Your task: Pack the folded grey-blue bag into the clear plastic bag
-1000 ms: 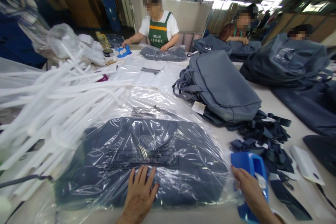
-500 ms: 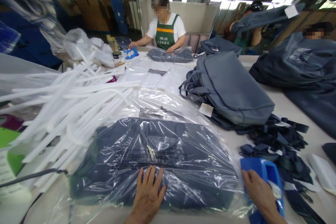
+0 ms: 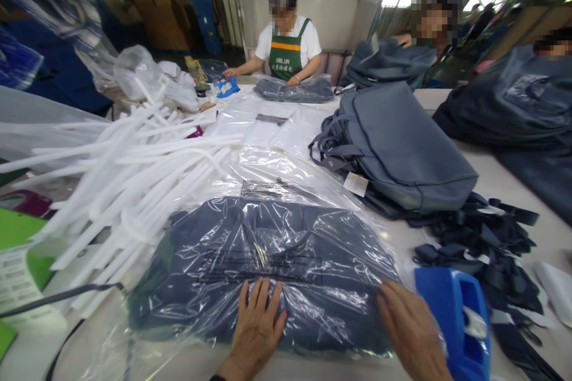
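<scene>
A dark blue bag [image 3: 192,256] in clear plastic wrapping lies flat on the table in front of me. My left hand [image 3: 258,324] rests palm down on its near middle part, fingers stretched out. At the bag's right end, my right hand [image 3: 409,321] touches the plastic with its fingers extended, holding nothing. Just right of that hand stands a blue tape dispenser [image 3: 440,286] with a pale roll in it. Printed black lines show on the plastic above my left fingers.
White foam strips [image 3: 120,172] are heaped on the left. Grey-blue bags [image 3: 397,143] are stacked on the right, beside a pile of dark straps [image 3: 487,238]. Flat plastic bags [image 3: 286,122] lie beyond the wrapped bag. A co-worker in a green apron [image 3: 286,59] handles another wrapped bag opposite.
My right hand has moved left from the tape dispenser onto the right end of the wrapped bag. My left hand stays on the plastic. A co-worker at the back right has lowered a bag.
</scene>
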A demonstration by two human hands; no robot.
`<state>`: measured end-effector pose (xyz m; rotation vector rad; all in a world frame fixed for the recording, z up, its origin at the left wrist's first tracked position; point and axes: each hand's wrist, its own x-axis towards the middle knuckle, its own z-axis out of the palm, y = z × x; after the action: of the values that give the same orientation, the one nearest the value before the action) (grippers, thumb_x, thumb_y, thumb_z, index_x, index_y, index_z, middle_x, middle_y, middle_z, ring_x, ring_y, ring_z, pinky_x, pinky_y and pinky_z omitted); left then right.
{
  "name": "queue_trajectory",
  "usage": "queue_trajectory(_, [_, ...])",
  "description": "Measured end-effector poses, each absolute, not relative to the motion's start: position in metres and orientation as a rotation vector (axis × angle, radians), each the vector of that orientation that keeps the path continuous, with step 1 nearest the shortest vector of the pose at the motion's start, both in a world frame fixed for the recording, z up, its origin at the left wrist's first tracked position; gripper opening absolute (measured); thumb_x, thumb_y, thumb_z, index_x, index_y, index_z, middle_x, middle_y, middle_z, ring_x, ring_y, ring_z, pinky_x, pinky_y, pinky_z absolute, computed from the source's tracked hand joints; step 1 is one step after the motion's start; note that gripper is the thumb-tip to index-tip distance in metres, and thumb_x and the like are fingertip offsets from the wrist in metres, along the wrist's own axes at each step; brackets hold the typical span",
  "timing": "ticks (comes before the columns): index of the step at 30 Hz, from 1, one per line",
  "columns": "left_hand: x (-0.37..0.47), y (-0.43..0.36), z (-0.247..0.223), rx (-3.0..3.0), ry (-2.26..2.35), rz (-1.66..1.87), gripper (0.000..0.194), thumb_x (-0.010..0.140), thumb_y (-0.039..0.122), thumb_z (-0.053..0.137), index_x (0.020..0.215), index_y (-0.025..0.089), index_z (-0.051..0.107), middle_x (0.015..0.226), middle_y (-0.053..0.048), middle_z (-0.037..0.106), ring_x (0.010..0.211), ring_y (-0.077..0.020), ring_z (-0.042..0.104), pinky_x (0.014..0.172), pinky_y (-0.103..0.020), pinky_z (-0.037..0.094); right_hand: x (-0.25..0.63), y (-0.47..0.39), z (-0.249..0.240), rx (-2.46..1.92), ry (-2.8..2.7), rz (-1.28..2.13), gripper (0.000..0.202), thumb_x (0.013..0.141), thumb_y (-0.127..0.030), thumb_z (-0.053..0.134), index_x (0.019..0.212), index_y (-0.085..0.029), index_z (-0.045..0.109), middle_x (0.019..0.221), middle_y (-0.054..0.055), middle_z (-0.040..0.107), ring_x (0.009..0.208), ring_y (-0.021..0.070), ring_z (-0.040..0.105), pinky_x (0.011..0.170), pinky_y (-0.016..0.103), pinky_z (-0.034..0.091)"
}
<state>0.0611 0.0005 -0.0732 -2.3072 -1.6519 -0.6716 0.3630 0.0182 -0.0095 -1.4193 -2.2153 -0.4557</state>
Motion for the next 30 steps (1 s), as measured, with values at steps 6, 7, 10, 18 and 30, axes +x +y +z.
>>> queue_trajectory(6, [0.055, 0.002, -0.073, -2.346, -1.565, -0.628, 0.034, 0.09, 0.029, 0.045, 0.117, 0.016, 0.062, 0.111, -0.013, 0.064, 0.108, -0.0271, 0.054, 0.11, -0.049, 0.021, 0.32, 0.004, -0.026, -1.206, -2.488, -0.384, 0.028, 0.093, -0.018, 0.042, 0.114, -0.017, 0.061, 0.119, 0.004, 0.065, 0.116, 0.0185, 0.054, 0.109, 0.038, 0.026])
queue_trajectory(7, [0.053, 0.002, -0.074, -2.359, -1.536, -0.599, 0.034, 0.089, 0.029, 0.047, 0.118, 0.015, 0.061, 0.112, -0.013, 0.064, 0.109, -0.0274, 0.054, 0.11, -0.049, 0.021, 0.327, 0.004, -0.031, -1.291, -2.486, -0.439, 0.03, 0.094, -0.021, 0.042, 0.117, -0.017, 0.06, 0.123, 0.005, 0.064, 0.118, 0.0202, 0.052, 0.109, 0.039, 0.024])
queue_trajectory(10, [0.05, 0.002, -0.076, -2.378, -1.486, -0.54, 0.037, 0.087, 0.027, 0.051, 0.12, 0.014, 0.059, 0.113, -0.014, 0.063, 0.109, -0.0284, 0.054, 0.11, -0.05, 0.021, 0.359, 0.008, -0.044, -1.524, -2.448, -0.53, 0.038, 0.095, -0.029, 0.04, 0.128, -0.017, 0.054, 0.133, 0.01, 0.056, 0.125, 0.0258, 0.047, 0.107, 0.043, 0.026])
queue_trajectory(18, [0.049, 0.005, -0.073, -2.373, -1.463, -0.486, 0.035, 0.088, 0.028, 0.05, 0.119, 0.014, 0.058, 0.111, -0.015, 0.063, 0.105, -0.0293, 0.055, 0.104, -0.052, 0.026, 0.377, 0.012, -0.057, -1.708, -2.357, -0.495, 0.044, 0.096, -0.038, 0.032, 0.133, -0.02, 0.05, 0.135, 0.008, 0.055, 0.125, 0.0239, 0.047, 0.107, 0.045, 0.025])
queue_trajectory(30, [0.09, 0.006, -0.07, -2.65, -1.183, -0.732, 0.053, 0.083, -0.003, 0.033, 0.131, 0.012, 0.048, 0.123, -0.009, 0.063, 0.126, -0.0195, 0.048, 0.1, -0.033, 0.045, 0.371, 0.012, -0.055, -1.701, -2.338, -0.55, 0.042, 0.096, -0.035, 0.034, 0.128, -0.018, 0.055, 0.132, 0.009, 0.058, 0.122, 0.0252, 0.05, 0.108, 0.044, 0.022])
